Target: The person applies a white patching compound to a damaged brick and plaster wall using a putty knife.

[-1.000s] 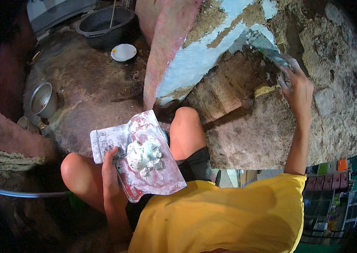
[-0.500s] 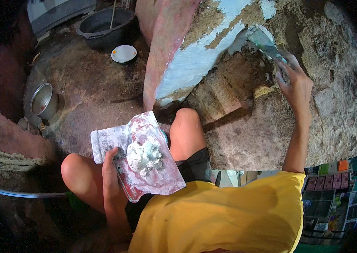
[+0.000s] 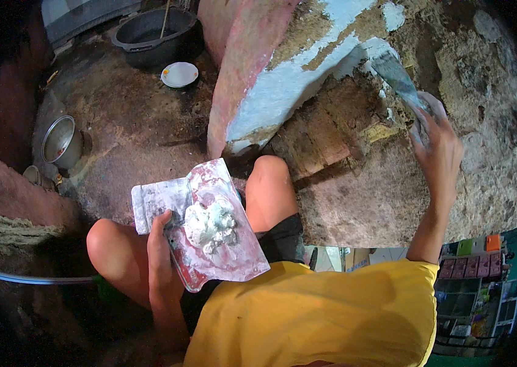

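Observation:
My left hand (image 3: 159, 244) grips the edge of a flat, putty-smeared reddish board (image 3: 247, 254), thumb on top, above my lap. On it sits a lump of wet white putty (image 3: 208, 225). A putty knife (image 3: 400, 79) with a smeared blade is in my right hand (image 3: 440, 144), arm stretched out to the upper right. The blade's tip lies against the end of a band of white putty (image 3: 274, 98) on the rough wall edge. Small white dabs dot the stone just below the blade. My fingers partly hide the knife's handle.
Bare rough masonry (image 3: 381, 202) fills the right side, with a dark hollow beside the white band. On the dirty floor at left stand a large dark basin (image 3: 142, 46) with a stick, a white plate (image 3: 179, 74) and a metal pot (image 3: 63, 142). A pale hose (image 3: 38, 279) runs at lower left.
My right hand and the putty knife have shifted slightly right and down, and more white putty shows by the blade's tip. The board in my left hand has hardly moved.

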### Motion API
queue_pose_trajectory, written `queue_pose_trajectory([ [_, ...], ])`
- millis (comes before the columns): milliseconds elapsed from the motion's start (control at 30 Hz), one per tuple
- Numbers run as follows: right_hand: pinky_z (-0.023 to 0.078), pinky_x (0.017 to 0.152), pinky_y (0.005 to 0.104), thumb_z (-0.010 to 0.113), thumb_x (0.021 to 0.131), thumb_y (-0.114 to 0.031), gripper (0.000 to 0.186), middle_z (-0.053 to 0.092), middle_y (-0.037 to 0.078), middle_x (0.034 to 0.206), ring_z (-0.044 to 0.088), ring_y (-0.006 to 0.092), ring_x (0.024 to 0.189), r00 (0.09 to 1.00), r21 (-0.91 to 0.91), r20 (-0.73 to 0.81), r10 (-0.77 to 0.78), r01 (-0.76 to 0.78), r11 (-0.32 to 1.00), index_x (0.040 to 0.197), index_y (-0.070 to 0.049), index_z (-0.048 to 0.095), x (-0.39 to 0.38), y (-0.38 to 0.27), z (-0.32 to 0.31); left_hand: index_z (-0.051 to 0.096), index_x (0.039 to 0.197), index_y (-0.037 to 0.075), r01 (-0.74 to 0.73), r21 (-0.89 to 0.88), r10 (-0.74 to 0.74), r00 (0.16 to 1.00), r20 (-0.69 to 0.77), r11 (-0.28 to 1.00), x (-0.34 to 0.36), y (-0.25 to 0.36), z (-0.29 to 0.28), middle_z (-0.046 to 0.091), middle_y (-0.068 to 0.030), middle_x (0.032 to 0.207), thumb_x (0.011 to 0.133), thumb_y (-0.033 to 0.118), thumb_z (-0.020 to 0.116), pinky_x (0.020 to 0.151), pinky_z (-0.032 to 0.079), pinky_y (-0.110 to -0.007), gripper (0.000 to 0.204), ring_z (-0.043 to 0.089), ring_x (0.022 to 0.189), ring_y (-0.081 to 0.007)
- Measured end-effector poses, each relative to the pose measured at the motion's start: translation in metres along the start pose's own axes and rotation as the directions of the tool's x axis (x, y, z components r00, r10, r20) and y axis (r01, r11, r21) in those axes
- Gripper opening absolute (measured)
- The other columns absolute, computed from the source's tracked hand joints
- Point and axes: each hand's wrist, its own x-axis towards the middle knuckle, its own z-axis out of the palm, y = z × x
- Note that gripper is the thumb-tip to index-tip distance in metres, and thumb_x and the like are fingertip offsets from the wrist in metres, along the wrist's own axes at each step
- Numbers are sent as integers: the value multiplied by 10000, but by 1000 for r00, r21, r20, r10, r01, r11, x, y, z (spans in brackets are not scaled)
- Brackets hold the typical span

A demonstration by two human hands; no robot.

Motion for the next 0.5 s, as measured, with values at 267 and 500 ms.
queue_pose_trajectory([
  [267,496,706,352,618,708,-86,368,516,-7,1185,586,238,894,994,-67,63,-94,98,993,1067,-153,581,15,3,12,510,1063,0,-46,46,47,999,-28,998,-1,1,6,591,-108,952,825,218,506,775,472,-331,323,593,840,-212],
  [500,434,834,316,497,750,25,394,562,127,1126,561,251,995,985,617,67,-158,84,783,1125,-65,577,-2,-32,2,595,948,32,-205,199,207,978,11,958,19,-7,-21,599,-54,906,808,269,552,816,410,-273,278,557,846,-155],
])
